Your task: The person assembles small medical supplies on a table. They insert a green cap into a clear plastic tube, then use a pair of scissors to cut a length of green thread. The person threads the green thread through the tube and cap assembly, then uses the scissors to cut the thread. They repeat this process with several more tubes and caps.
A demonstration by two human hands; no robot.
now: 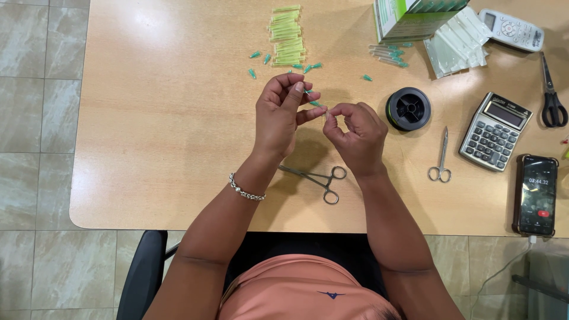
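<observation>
Wooden table (166, 130); hands pinch green-capped needle (316, 104).

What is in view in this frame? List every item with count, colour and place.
table: one, light wood, fills the frame
green needle hubs: several loose, table top centre
yellow-green caps: a pile, top centre
green-and-white box: one, top right
clear packets: a stack, beside the box
thread spool: one, black, right of the hands
small scissors: one, silver, below the spool
forceps: one, silver, under the wrists
calculator: one, grey, right
black scissors: one, far right
remote: one, white, top right
phone: one, black, right edge
bracelet: one, silver, left wrist
left hand: pinching a green hub
right hand: fingertips pinched by that hub
</observation>
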